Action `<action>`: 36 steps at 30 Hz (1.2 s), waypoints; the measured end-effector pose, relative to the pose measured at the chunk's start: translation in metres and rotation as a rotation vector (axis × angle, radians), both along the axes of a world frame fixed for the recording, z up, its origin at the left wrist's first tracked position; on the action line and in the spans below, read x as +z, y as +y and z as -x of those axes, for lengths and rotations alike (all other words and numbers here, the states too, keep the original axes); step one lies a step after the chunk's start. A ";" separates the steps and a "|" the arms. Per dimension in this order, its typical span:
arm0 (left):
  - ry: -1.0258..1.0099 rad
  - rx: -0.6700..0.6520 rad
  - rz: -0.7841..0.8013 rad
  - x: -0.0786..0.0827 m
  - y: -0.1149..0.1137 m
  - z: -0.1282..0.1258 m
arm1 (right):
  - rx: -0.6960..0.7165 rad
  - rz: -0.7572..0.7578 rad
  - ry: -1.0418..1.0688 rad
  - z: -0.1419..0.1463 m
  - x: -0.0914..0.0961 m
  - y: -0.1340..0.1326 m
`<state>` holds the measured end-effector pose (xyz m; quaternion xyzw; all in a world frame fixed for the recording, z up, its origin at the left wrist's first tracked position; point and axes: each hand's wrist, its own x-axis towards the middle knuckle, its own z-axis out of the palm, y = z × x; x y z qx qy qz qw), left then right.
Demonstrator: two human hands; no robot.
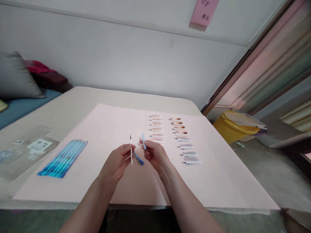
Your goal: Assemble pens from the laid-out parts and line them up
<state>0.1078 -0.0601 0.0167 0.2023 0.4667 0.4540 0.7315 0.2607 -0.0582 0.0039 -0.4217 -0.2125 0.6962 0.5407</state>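
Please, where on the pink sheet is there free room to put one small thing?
Free: the pink sheet between the blue pens and the left hand; also its near right corner, nearer than the pen rows. Crowded: those rows, and between left and right hand, where a blue piece lies.

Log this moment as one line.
left hand: holds black-tipped white refill | right hand: holds light blue tube | sheet: darker blue part, row of blue pens

Pink note (204,13) on the white wall (136,55), dark handwriting, upper line apparently 45 and a looped mark, perhaps g or 8, lower line two Chinese characters too blurred to read, white label (39,145) on a clear plastic bag (21,165), print illegible.
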 end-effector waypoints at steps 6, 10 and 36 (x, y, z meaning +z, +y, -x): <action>-0.146 -0.067 -0.016 -0.001 -0.002 -0.006 | 0.118 -0.053 -0.113 0.020 -0.009 -0.008; -0.121 0.022 0.021 -0.005 0.001 -0.005 | 0.124 -0.074 -0.164 0.029 -0.010 -0.011; -0.144 0.411 -0.028 -0.008 0.015 0.010 | -0.036 -0.181 -0.393 0.032 -0.001 -0.020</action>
